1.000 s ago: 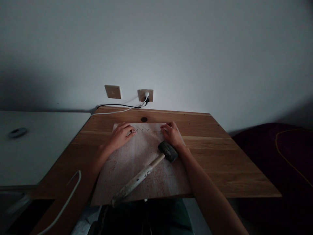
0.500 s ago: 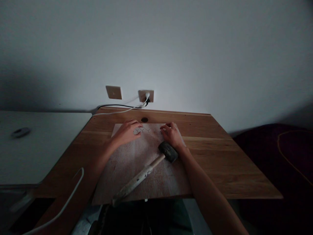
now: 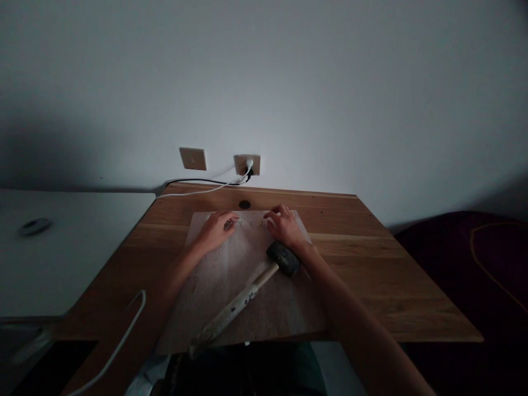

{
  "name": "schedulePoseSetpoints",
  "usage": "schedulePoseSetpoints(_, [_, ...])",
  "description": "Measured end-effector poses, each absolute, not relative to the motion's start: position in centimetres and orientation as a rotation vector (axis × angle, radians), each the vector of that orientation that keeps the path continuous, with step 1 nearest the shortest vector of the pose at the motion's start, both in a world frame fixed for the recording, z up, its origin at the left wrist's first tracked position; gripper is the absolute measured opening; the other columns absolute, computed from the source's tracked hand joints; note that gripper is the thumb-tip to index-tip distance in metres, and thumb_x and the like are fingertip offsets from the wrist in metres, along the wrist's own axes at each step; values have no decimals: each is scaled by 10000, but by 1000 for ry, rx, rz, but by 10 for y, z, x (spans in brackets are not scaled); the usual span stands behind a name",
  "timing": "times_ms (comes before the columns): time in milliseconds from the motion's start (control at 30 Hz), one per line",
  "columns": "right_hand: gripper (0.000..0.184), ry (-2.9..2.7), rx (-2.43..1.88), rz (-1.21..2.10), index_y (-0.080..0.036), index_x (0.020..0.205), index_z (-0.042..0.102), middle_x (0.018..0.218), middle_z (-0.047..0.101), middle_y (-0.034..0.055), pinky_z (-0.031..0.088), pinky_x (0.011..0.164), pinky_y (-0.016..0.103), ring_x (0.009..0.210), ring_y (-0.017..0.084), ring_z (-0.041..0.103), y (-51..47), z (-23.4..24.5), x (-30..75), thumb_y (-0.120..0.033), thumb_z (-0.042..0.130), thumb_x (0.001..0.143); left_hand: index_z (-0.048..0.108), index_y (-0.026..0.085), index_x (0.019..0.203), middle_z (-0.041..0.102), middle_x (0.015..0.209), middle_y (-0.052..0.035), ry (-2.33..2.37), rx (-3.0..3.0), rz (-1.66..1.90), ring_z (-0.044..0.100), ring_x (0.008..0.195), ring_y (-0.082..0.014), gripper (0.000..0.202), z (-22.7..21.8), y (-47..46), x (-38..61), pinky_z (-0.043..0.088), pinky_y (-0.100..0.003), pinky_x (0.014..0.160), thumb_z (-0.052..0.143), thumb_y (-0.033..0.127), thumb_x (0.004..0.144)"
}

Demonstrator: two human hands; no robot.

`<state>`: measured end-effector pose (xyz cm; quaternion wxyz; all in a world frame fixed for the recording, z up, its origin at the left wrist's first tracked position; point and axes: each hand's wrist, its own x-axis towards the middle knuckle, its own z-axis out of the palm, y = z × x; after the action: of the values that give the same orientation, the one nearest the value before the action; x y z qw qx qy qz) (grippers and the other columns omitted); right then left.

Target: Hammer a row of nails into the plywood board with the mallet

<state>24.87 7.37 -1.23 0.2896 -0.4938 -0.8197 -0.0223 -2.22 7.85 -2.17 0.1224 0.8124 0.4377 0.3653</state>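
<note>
A thin, pale wooden board (image 3: 231,275) lies on the table, with several small nails (image 3: 251,223) standing in a row near its far edge. At the left end of the row is my left hand (image 3: 217,228), its thumb and fingers curled together at a nail. My right hand (image 3: 284,225) is closed in a pinch at a nail towards the right of the row. Below that wrist rests the black head of a mallet (image 3: 284,258); its worn, pale handle runs diagonally towards the near left of the board. Fingers partly hide the end nails.
The wooden table (image 3: 363,275) stands against a wall. Cables run to a wall socket (image 3: 247,164) beyond its back edge. A white surface (image 3: 82,247) adjoins on the left, bearing a blurred dark oval object (image 3: 36,226). Dark purple fabric (image 3: 449,258) is at the right.
My left thumb and fingers have drawn together at the left end of the row. My right hand has shifted slightly left along the nails. The mallet stays on the board.
</note>
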Motion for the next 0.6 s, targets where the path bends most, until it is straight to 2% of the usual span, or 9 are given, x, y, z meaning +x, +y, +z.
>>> schedulePoseSetpoints(200, [342,-2122,-1381,-67,-230,1164,741,1176,636,140,518,978,444,1109,301,622,62,-13,225,-83,602,889,726,203,1066,776,979,-52,1253,2302,1079,736,911,-201,230,-25,81,-22,589,-367,896,630,108,880])
schedulePoseSetpoints(433, [188,-2035,-1424,-63,-211,1101,735,1134,622,141,508,981,487,1092,324,615,75,-19,231,-291,632,967,727,212,1058,783,1012,-52,1263,2294,1092,738,929,-202,250,-25,78,-21,588,-374,916,630,93,860])
schedulePoseSetpoints(600, [136,-2045,-1440,-59,-239,996,749,1111,620,121,508,982,480,1098,318,607,74,-31,230,-346,671,964,717,220,1052,788,1025,-47,1246,2332,1087,736,979,-213,227,-22,77,-20,571,-399,960,620,84,899])
